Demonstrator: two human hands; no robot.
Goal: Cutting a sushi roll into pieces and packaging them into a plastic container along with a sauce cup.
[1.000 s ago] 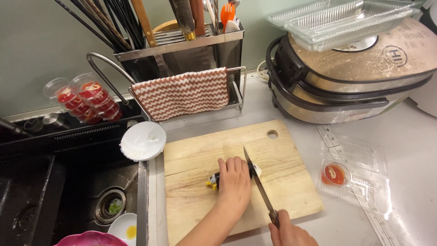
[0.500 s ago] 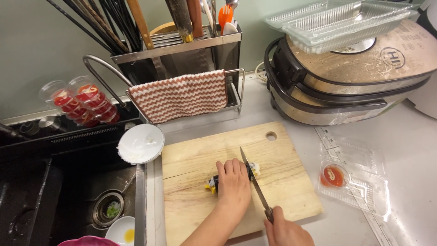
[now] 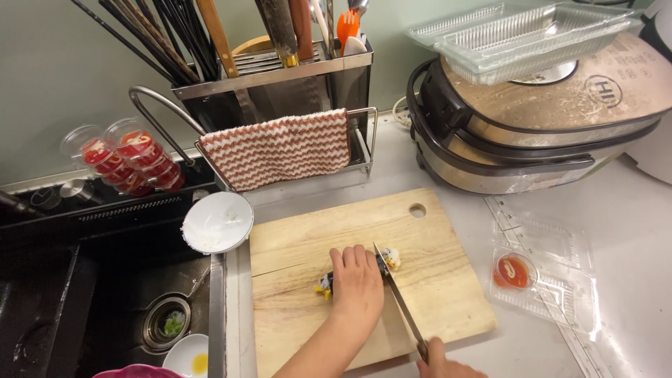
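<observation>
A wooden cutting board (image 3: 315, 231) lies on the counter in front of me. My left hand (image 3: 357, 283) presses down on a dark seaweed rice roll (image 3: 324, 283) with yellow filling at its ends; most of the roll is hidden under the fingers. My right hand (image 3: 444, 360), at the bottom edge, grips the handle of a long kitchen knife (image 3: 395, 294). The blade stands against the roll's right part, close beside my left fingertips. A cut end piece (image 3: 390, 257) lies just right of the blade.
A white bowl (image 3: 217, 222) sits at the black sink's edge (image 3: 105, 231). Behind the board a utensil rack (image 3: 280, 77) carries a striped cloth (image 3: 276, 147). Stacked sauce cups (image 3: 129, 157) are left; a sauce cup (image 3: 512, 271) in a clear tray and a large cooker (image 3: 546, 119) right.
The knife has shifted slightly left along the board, closer to my left fingers. My left hand stays on the roll. The view has drifted a little.
</observation>
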